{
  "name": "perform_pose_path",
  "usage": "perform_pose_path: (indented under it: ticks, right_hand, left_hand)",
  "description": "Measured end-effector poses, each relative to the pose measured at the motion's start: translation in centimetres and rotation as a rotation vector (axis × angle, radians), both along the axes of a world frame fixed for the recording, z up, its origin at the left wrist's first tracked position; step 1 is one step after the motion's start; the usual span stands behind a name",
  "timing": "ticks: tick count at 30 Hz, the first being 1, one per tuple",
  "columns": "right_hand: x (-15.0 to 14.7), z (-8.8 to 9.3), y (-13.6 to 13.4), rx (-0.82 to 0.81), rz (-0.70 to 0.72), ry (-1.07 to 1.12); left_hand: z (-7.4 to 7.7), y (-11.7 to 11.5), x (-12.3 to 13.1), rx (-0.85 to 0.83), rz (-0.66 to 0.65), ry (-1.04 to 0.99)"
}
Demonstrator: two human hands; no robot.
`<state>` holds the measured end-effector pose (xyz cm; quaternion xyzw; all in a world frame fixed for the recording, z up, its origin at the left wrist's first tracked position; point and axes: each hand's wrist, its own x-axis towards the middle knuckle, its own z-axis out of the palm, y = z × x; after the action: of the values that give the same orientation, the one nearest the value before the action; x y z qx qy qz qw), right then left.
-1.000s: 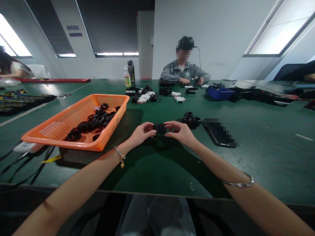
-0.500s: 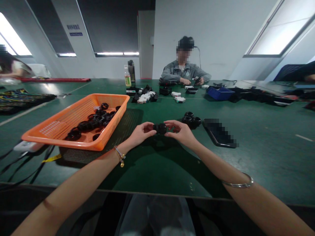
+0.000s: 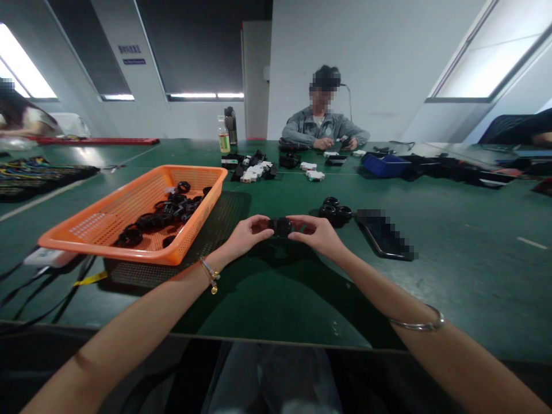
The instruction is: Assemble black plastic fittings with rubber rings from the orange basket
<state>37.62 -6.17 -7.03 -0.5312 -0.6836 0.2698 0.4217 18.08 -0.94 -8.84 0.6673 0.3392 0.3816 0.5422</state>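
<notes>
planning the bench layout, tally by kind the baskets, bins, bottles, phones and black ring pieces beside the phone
orange basket: 1
blue bin: 1
bottles: 2
phone: 1
black ring pieces: 3 visible
total: 8

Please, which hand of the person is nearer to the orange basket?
The left hand. It is to the right of the orange basket, at the left end of a black part. The right hand is farther right, at the part's other end.
</notes>
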Motion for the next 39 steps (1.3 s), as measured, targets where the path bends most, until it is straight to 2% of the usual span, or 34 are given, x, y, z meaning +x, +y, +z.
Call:
perform_pose_path:
  ticks: [12,17,24,39]
  right_hand:
    - [-0.1,-0.05,0.07,0.067,0.001,0.007]
    - [-0.02,-0.07,0.12,0.047,-0.004,-0.034]
    - [-0.07,-0.27,0.15,0.039,-0.007,0.043]
    - [0.0,0.07,-0.04,0.039,-0.017,-0.045]
  left_hand:
    - [0.02,-0.03,0.05,-0.041,-0.005,-0.002]
    - [0.14,-0.11,0.08,-0.046,0.0,-0.009]
    - [0.12,-0.13,0.06,-0.039,0.01,-0.005]
    - [0.13,-0.14,0.03,-0.026,0.013,-0.001]
